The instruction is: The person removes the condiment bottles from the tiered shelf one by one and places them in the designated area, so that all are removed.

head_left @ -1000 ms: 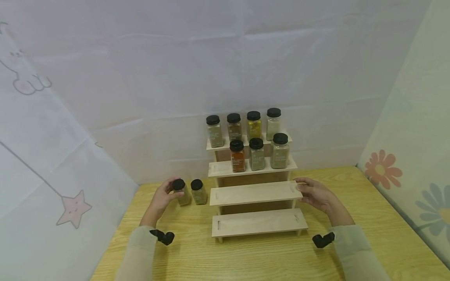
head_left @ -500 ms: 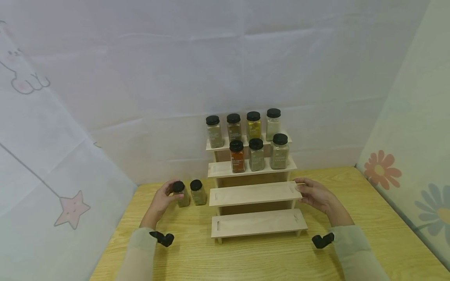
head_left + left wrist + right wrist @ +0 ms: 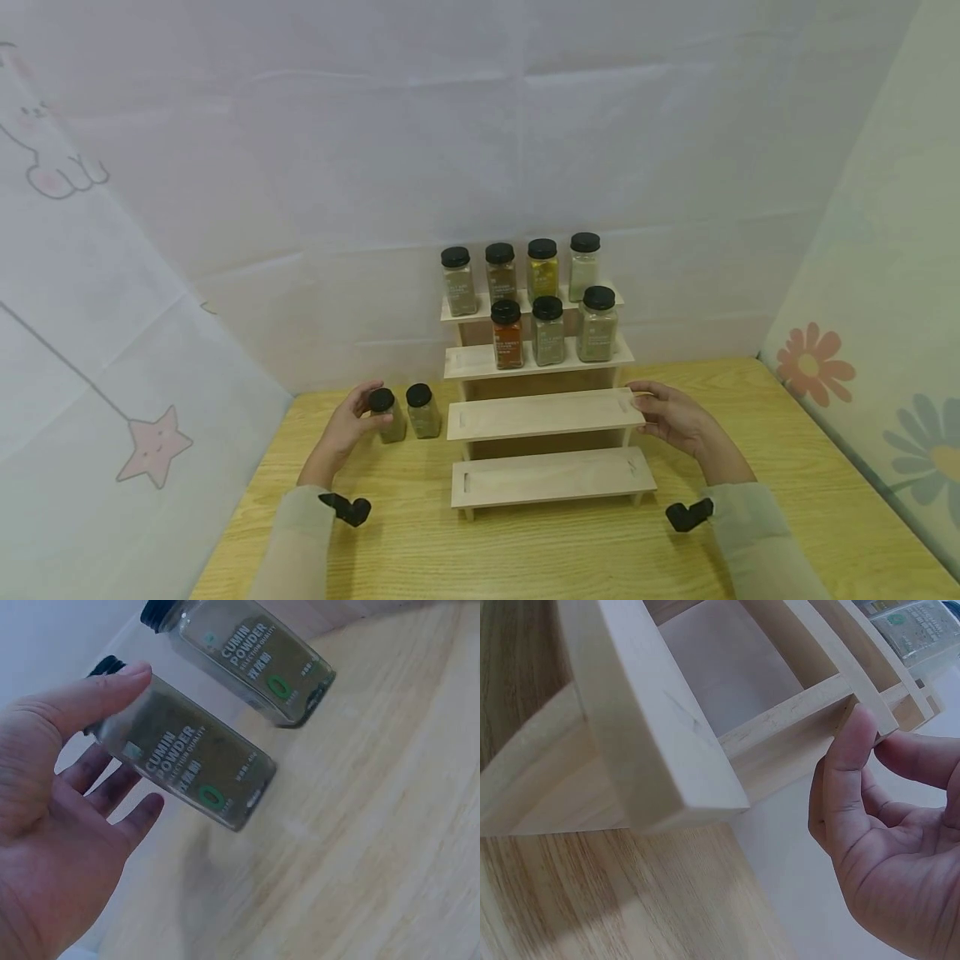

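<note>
pinching below the black lid (image 3: pixel 382 399), the left grip (image 3: pixel 347 425) is holding the outer cumin jar (image 3: pixel 196 761) on the counter (image 3: pixel 420 554), likely feeling light, rigid, slick, breakable, best taken mid-body; rightward, the right grip (image 3: pixel 671 418) is pinching the wooden rack (image 3: pixel 547 415).

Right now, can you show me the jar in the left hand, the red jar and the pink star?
Held jar (image 3: pixel 186 754): left wrist view, on its labelled front.
Red jar (image 3: pixel 508 342): head view, on its front side.
Pink star (image 3: pixel 154 447): head view, on its middle.
</note>
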### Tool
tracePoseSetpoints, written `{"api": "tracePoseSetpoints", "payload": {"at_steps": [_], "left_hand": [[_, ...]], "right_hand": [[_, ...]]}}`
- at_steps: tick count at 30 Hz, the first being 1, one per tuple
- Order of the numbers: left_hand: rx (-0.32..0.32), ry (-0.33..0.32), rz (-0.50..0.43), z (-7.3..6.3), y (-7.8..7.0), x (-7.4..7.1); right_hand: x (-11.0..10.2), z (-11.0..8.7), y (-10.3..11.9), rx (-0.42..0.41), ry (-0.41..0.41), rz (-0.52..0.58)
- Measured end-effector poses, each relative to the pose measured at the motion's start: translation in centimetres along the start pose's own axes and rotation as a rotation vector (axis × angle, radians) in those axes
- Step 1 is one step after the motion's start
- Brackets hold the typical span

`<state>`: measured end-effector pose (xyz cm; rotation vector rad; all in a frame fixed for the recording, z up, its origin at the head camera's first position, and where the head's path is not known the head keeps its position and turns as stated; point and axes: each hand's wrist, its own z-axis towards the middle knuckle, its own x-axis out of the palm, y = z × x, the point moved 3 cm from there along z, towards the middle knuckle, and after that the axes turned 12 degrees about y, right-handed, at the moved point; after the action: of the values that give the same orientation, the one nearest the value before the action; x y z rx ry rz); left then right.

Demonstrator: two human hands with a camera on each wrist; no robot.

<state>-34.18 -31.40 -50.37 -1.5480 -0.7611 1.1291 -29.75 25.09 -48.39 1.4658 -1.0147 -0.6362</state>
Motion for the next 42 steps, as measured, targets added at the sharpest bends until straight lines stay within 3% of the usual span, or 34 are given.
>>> {"api": "tracePoseSetpoints", "payload": {"at_steps": [8, 18, 22, 29, 37, 42], "left_hand": [[0.076, -0.072, 0.030, 0.4, -2.5, -0.1], [0.165, -0.084, 0.075, 1.7, -6.5, 1.1], [0.190, -0.051, 0.094, 1.8, -8.7, 2.2], [0.247, -0.006, 0.141, 0.8, -14.3, 5.0], [0.327, 0.031, 0.133, 1.2, -17.6, 7.4], [0.362, 0.057, 0.137, 2.3, -18.3, 8.5]], "right_hand": [[0.0, 0.0, 0.0, -0.002, 0.001, 0.002], [0.0, -0.1, 0.0, 0.004, -0.003, -0.002], [0.0, -0.1, 0.0, 0.003, 0.000, 0.008], [0.0, -0.1, 0.0, -0.001, -0.002, 0.010], [-0.1, -0.1, 0.1, 0.000, -0.001, 0.010], [-0.1, -0.1, 0.1, 0.004, 0.000, 0.008]]}}
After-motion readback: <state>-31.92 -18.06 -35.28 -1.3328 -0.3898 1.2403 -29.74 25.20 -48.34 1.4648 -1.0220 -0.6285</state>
